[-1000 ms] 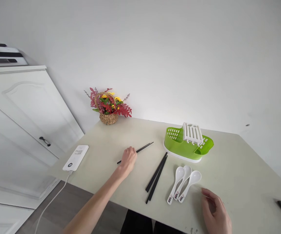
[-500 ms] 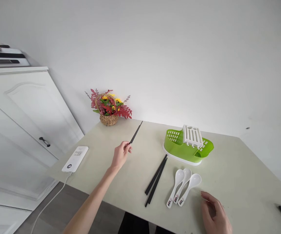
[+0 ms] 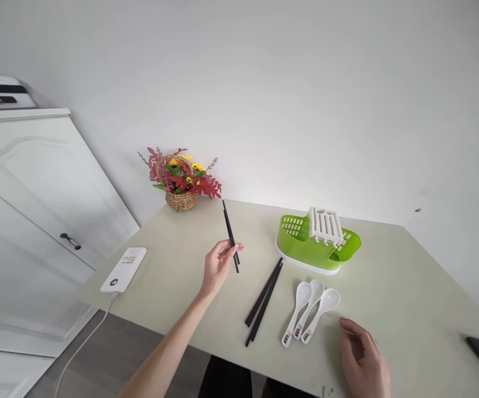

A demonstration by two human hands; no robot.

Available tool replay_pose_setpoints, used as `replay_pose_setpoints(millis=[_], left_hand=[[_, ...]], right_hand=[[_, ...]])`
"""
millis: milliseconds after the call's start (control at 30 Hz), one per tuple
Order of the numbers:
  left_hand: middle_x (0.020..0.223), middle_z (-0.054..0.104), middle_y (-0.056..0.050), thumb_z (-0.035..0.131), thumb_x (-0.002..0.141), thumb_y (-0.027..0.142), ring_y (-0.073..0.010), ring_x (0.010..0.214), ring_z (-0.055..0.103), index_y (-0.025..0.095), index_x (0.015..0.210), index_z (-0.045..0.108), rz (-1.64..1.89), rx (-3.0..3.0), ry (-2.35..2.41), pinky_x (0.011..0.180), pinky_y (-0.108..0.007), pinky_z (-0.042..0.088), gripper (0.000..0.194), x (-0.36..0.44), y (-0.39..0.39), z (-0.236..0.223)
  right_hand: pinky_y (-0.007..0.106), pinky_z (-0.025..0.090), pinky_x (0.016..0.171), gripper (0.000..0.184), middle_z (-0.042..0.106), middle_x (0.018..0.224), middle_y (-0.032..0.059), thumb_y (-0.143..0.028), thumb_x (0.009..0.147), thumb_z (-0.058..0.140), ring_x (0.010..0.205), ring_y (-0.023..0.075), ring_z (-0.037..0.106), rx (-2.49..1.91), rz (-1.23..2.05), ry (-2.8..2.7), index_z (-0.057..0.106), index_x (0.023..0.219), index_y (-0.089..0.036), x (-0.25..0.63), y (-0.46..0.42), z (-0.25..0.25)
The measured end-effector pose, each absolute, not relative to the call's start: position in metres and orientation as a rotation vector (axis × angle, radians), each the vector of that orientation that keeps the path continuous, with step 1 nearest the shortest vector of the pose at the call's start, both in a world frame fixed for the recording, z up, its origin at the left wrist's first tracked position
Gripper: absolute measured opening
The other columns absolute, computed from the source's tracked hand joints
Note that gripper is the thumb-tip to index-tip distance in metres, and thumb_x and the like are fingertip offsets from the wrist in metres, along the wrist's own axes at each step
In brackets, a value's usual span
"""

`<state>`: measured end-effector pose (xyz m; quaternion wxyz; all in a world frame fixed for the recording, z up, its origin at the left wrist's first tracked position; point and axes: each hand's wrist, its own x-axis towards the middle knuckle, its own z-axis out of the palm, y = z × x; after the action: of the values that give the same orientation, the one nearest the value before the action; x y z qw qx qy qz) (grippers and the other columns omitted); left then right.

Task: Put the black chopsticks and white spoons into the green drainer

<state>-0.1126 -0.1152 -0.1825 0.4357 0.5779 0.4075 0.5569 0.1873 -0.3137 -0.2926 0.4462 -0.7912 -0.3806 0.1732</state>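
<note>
Swung from about one o'clock to between eleven and twelve, and carried slightly rightward since half a second ago, the pair of black chopsticks [image 3: 228,225] is now held over the table [image 3: 389,276] by the left hand [image 3: 217,267]. It is pinched between thumb and fingers nearer the thicker ends, probably so that the slim ends are left free. At five o'clock from it, loose black chopsticks [image 3: 267,302] are laid close together; at three, the green caddy [image 3: 311,253] is set. Between four and five, three white spoons [image 3: 315,296] are fanned, handles towards the person, presumably for easy reach. Beside them the right hand [image 3: 363,356] is rested, loosely curled, thumb and fingers apart, nothing seen in it. At ten, a flower basket [image 3: 181,202] is stood by the wall, likely out of the way.
</note>
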Motion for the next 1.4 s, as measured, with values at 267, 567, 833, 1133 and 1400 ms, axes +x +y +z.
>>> replay_pose_setpoints(millis=[267, 567, 833, 1133, 1400], left_hand=[[0.116, 0.079, -0.013, 0.066, 0.098, 0.044, -0.0257, 0.112, 0.075, 0.018, 0.108, 0.069, 1.386, 1.518, 1.032, 0.105, -0.042, 0.057, 0.028, -0.109, -0.127, -0.206], [0.113, 0.079, -0.013, 0.066, 0.098, 0.044, -0.026, 0.111, 0.075, 0.019, 0.107, 0.067, 1.401, 1.523, 1.057, 0.102, -0.04, 0.058, 0.027, -0.12, -0.127, -0.221], [0.111, 0.079, -0.014, 0.075, 0.088, 0.05, -0.0285, 0.108, 0.076, 0.019, 0.101, 0.066, 1.366, 1.313, 1.033, 0.091, -0.041, 0.063, 0.035, -0.13, -0.14, -0.231], [0.102, 0.08, -0.012, 0.085, 0.08, 0.048, -0.0284, 0.094, 0.079, 0.016, 0.098, 0.065, 1.188, 0.916, 0.908, 0.09, -0.042, 0.064, 0.041, -0.103, -0.203, -0.174], [0.099, 0.08, -0.012, 0.085, 0.081, 0.048, -0.0274, 0.095, 0.078, 0.014, 0.104, 0.067, 1.064, 0.749, 0.9, 0.087, -0.036, 0.063, 0.045, -0.101, -0.244, -0.161]], right_hand=[[0.038, 0.049, 0.08, 0.038, 0.07, 0.125, 0.0056, -0.051, 0.085, 0.054, 0.105, 0.0283, 0.066, -1.941, 0.426, -0.957, 0.068, 0.112, -0.028, 0.185, -0.316, -0.287], [0.038, 0.049, 0.08, 0.038, 0.07, 0.125, 0.0059, -0.051, 0.086, 0.054, 0.106, 0.0285, 0.066, -1.946, 0.413, -0.981, 0.068, 0.113, -0.028, 0.185, -0.316, -0.287], [0.04, 0.052, 0.081, 0.041, 0.073, 0.121, 0.0086, -0.051, 0.084, 0.056, 0.103, 0.0305, 0.069, -1.92, 0.414, -0.958, 0.07, 0.111, -0.025, 0.189, -0.316, -0.292], [0.026, 0.059, 0.069, 0.031, 0.076, 0.114, 0.011, -0.047, 0.097, 0.056, 0.103, 0.0252, 0.073, -1.545, 0.498, -1.312, 0.068, 0.114, -0.024, 0.141, -0.312, -0.217], [0.021, 0.056, 0.062, 0.024, 0.072, 0.069, -0.0024, -0.049, 0.1, 0.059, 0.058, 0.0141, 0.068, -1.202, 0.919, -1.494, 0.067, 0.108, -0.028, 0.09, -0.322, -0.209]])
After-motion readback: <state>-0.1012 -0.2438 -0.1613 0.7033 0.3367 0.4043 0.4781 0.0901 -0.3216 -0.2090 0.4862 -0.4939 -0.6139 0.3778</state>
